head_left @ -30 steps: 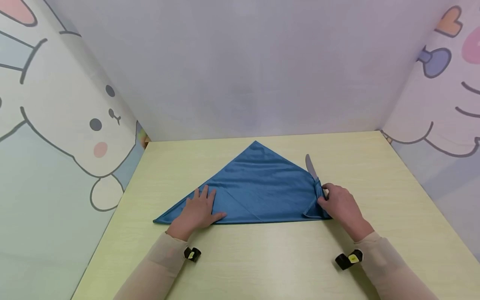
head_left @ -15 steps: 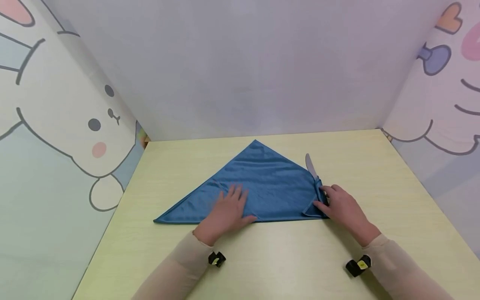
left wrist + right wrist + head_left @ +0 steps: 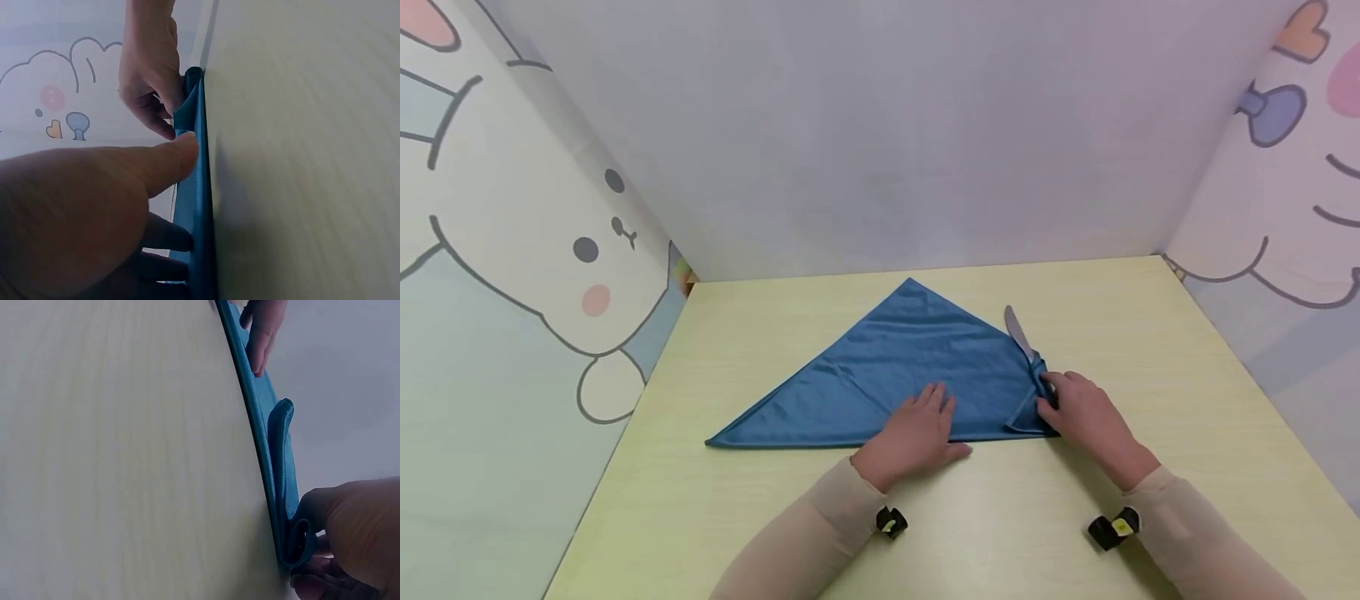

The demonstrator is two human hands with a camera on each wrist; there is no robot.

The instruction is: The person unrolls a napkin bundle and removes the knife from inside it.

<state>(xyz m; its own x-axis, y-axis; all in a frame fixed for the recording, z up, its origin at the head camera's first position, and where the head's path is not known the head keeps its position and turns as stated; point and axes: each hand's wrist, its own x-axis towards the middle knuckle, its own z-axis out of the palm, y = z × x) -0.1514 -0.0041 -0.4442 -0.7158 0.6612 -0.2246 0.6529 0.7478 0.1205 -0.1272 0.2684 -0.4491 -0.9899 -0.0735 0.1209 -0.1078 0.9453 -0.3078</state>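
A blue cloth napkin (image 3: 865, 358), folded to a triangle, lies on the table with its long edge toward me. At its right end the cloth is turned over around a table knife (image 3: 1017, 327); only the blade sticks out at the far side, the handle hidden inside. My right hand (image 3: 1086, 417) pinches this rolled end between thumb and fingers. In the right wrist view the roll (image 3: 302, 542) shows as a loop of cloth by the thumb. My left hand (image 3: 913, 437) lies with straight fingers on the napkin near the long edge, thumb pointing right.
The pale wooden table (image 3: 985, 533) reaches to a plain light wall (image 3: 880, 150) at the back. Walls with cartoon prints stand on the left and right. A small black wrist camera (image 3: 891, 522) hangs by the left cuff, another (image 3: 1112, 529) by the right.
My left hand has slid right along the napkin, from its left part to past the middle. My right hand stays at the roll, and the knife blade leans slightly more to the left.
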